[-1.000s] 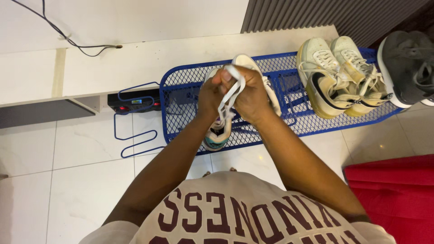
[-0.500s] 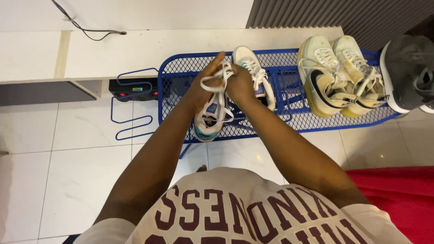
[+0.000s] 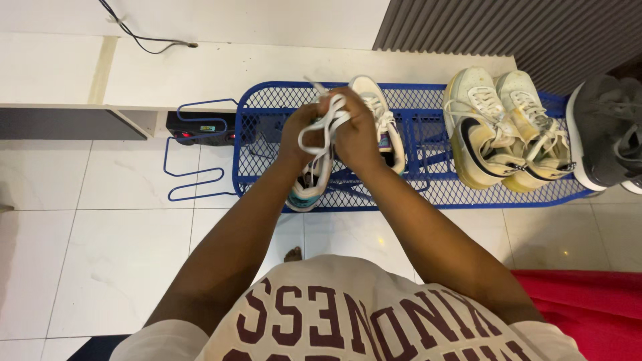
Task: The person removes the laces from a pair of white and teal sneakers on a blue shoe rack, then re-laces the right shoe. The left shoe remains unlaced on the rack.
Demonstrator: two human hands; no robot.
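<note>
Left thumb now folded, both hands (image 3: pixel 331 134) gripping white laces (image 3: pixel 319 134).

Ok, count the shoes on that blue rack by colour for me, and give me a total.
White with teal trim: 2, one under the left hand and right hand holding its white lace, one beside it.
Cream-yellow: 2.
Dark grey: 1, partly cut off.
Total: 5 on the rack.

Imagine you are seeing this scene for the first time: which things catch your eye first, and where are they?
At centre, the left hand and right hand grip white laces above a white sneaker with a teal sole on a blue mesh rack. To the right sit yellowed sneakers; a red surface fills the bottom right corner.
</note>
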